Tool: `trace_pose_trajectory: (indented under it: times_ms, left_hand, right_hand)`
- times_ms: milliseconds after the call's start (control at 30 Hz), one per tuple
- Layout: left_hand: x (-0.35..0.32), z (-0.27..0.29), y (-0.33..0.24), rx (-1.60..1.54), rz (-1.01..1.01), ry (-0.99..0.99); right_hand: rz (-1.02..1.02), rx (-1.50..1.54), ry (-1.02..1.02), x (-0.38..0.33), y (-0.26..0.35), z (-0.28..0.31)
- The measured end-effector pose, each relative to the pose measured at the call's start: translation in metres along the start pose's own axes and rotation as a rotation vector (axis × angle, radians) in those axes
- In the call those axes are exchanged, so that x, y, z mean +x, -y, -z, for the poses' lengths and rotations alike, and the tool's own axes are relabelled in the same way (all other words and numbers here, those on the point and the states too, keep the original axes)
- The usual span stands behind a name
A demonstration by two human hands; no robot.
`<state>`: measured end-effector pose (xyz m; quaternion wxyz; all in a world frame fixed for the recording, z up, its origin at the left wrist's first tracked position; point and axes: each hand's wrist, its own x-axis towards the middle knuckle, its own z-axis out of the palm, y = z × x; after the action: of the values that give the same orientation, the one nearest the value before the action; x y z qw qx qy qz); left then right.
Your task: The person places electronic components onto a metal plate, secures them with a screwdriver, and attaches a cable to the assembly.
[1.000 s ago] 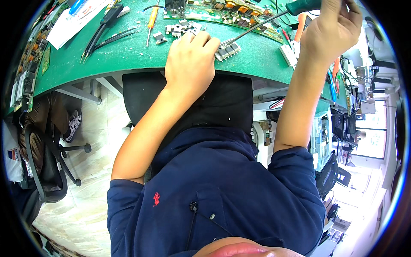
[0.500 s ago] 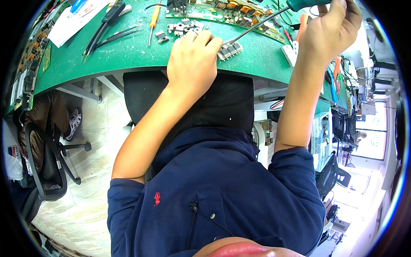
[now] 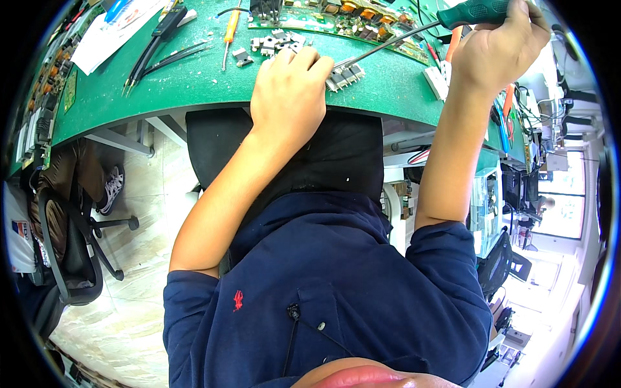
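My right hand [image 3: 498, 55] is closed around the green handle of a long screwdriver [image 3: 475, 11]. Its shaft slants down to the left, and the tip meets a grey metal strip with black transistors [image 3: 346, 75]. Close to the bench's front edge, my left hand [image 3: 291, 87] grips the left end of that strip with curled fingers. The fingertips and the part they cover are hidden. Just beyond this hand lies a small pile of loose transistors and metal pieces [image 3: 278, 43], with a single one [image 3: 242, 57] off to its left.
On the green bench [image 3: 187, 84] lie an orange-handled screwdriver [image 3: 231, 29], black tweezers [image 3: 178, 57] and a black tool with twin pointed tips [image 3: 155, 45]. Behind the pile is a populated circuit board [image 3: 336, 22]. White paper [image 3: 107, 39] is at far left; an office chair [image 3: 71, 252] stands below.
My right hand has shifted slightly right and down with the screwdriver, whose handle shows more fully. My left hand keeps its grip, with barely any movement.
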<state>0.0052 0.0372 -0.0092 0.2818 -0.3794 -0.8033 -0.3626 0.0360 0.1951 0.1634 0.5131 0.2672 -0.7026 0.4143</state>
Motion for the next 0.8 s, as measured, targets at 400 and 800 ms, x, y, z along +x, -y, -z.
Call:
trace_pose_trajectory:
  times_ms: [400,800]
  left_hand:
    - [0.000,0.000,0.000,0.002,-0.003,-0.002]
    - [0.000,0.000,0.000,0.000,-0.004,-0.004]
  right_hand:
    - [-0.046,-0.441,-0.143,0.005,-0.006,0.009]
    - [-0.032,0.033,-0.003,0.006,-0.006,0.011]
